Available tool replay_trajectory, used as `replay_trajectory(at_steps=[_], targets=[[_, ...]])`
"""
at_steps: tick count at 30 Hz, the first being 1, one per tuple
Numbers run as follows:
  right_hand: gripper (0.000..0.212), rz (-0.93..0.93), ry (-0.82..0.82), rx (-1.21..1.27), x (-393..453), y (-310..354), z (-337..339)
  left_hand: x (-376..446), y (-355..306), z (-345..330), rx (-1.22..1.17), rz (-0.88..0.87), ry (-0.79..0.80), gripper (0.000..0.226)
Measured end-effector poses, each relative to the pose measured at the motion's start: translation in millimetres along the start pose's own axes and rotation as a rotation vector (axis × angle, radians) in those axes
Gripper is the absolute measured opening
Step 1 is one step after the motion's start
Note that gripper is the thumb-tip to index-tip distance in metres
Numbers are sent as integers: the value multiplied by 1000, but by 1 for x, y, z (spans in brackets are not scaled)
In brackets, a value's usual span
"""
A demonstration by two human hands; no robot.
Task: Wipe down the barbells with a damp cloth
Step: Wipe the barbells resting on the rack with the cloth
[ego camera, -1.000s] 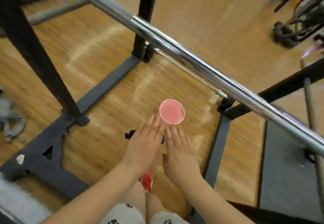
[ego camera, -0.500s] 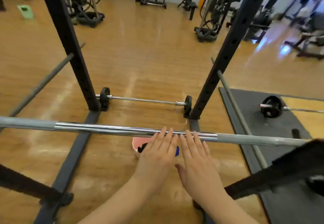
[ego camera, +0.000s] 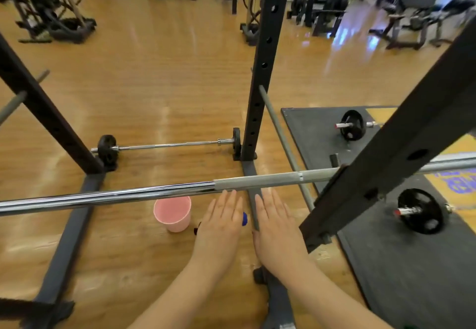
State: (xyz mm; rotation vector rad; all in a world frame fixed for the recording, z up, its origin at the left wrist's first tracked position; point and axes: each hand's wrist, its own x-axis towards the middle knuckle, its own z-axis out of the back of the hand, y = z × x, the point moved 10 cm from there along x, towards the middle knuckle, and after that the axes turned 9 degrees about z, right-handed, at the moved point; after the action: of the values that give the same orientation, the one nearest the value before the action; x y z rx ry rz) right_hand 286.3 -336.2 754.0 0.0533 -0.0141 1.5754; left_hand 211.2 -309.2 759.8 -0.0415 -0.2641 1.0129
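Both your left hand point(ego camera: 221, 221) and right hand point(ego camera: 275, 223) are flat, empty, just below the bar point(ego camera: 144, 194), which runs left-right.

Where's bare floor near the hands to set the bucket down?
Free: wooden floor left of the pink plastic bucket, bordered by the rack's grey base rail. Crowded: between bucket and left hand, where a blue-capped object lies.

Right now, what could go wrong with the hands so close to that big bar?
The pink cup stands on the floor right under the racked barbell, so a knock could tip it. Both hands, left and right, are flat and hold no cloth, so wiping cannot start yet. The rack's base beam might trip feet.
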Motion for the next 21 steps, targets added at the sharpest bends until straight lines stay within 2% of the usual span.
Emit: replay_trajectory(at_steps=[1,3,7,10,14,16,18,21], targets=[[77,4,6,9,-3,-12,-1,3,-12,-3,0,14,3,56],[81,-7,-33,6,-8,-37,4,9,-38,-3,26,-12,-43,39],[89,0,-82,40,-15,-69,8,22,-72,-14,46,-10,10,52],[88,-16,-104,34,-22,-84,7,23,-87,-12,55,-43,-61,40],[83,-52,-53,33,-27,-94,13,31,-106,-11,13,-55,-28,70],[77,-33,-64,8,-28,-100,16,33,-113,-3,-15,-65,-71,70],[82,-51,-50,4,-33,-103,18,33,-119,-3,-15,-53,-61,69],[79,-50,-134,40,-45,-112,29,25,-131,0,-19,-59,-54,71]])
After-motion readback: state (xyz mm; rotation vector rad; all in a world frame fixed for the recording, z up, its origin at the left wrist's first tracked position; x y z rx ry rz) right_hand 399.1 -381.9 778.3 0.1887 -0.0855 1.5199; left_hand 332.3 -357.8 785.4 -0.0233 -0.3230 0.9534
